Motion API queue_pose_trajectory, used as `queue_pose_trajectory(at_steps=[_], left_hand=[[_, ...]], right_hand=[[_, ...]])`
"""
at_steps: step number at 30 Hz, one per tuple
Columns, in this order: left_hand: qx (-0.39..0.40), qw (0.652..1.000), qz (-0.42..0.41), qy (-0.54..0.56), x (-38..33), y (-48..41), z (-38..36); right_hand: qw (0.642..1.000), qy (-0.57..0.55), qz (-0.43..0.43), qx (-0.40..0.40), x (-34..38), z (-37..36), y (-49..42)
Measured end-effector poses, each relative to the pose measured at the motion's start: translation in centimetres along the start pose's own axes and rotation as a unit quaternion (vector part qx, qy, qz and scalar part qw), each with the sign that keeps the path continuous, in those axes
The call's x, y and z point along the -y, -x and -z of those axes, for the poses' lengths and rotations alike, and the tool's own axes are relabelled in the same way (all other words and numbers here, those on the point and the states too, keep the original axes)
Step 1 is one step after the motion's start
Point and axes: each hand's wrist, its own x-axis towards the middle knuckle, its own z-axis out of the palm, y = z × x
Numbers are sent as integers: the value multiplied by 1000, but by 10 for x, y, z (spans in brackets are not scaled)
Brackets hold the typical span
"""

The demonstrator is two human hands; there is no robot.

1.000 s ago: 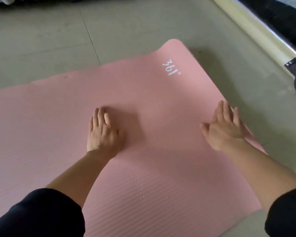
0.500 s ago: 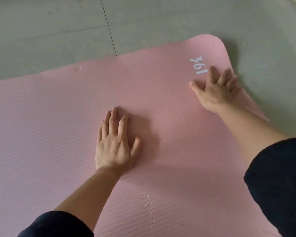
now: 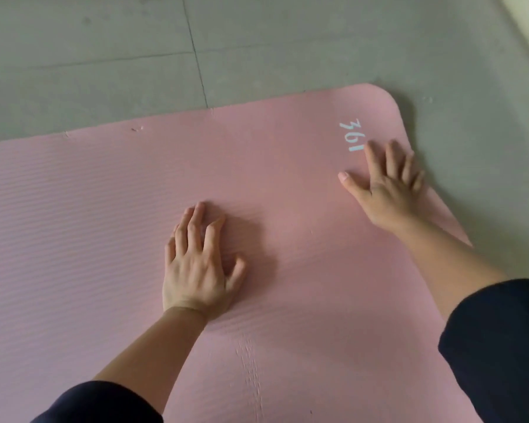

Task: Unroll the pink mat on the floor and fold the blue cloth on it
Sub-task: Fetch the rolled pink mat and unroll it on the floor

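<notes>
The grey tiled floor (image 3: pixel 104 56) lies beyond and to the right of the pink mat (image 3: pixel 74 239), which is spread flat and fills most of the view, its rounded far corner at the right. The left hand (image 3: pixel 196 267) rests palm down near the mat's middle, fingers loosely spread and slightly arched, holding nothing. The right hand (image 3: pixel 388 190) presses flat with fingers splayed by the mat's right edge, touching the white "361" print (image 3: pixel 353 135).

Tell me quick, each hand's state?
Left hand: open, resting on the ribbed pink foam mat.
Right hand: open, flat near that mat's corner.
</notes>
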Motion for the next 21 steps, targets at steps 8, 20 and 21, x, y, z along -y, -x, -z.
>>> queue_pose_trajectory(at_steps=[8,20,21], left_hand=[[4,1000,1,28,1,2,1],[96,995,6,15,1,55,36],[97,995,2,22,9,78,34]], right_hand=[[991,-19,-130,1,-70,-21,182],[945,-44,-321,51,-48,-18,285],[957,-27,-283,50,-35,-18,287]])
